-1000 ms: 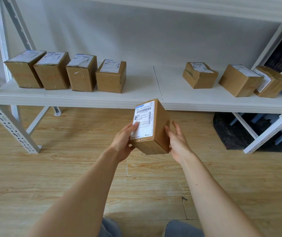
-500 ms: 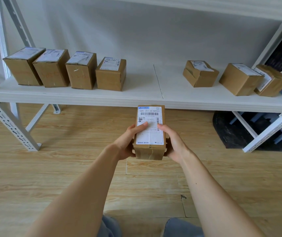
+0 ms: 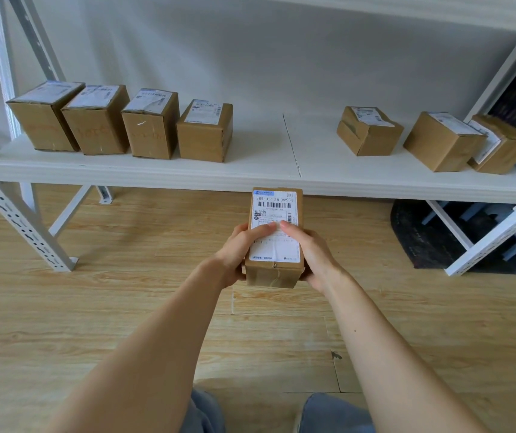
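**Box held in both hands, label up**

Small brown cardboard box (image 3: 273, 270) with white shipping label (image 3: 276, 232) sits between both hands, in the air in front of the white metal shelf (image 3: 156, 175). Left hand (image 3: 239, 251) grips its left side, right hand (image 3: 314, 254) its right; both thumbs rest on the label.

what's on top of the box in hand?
A white shipping label with barcodes covers the box top. The left hand and right hand lay thumbs across its middle, hiding that print.
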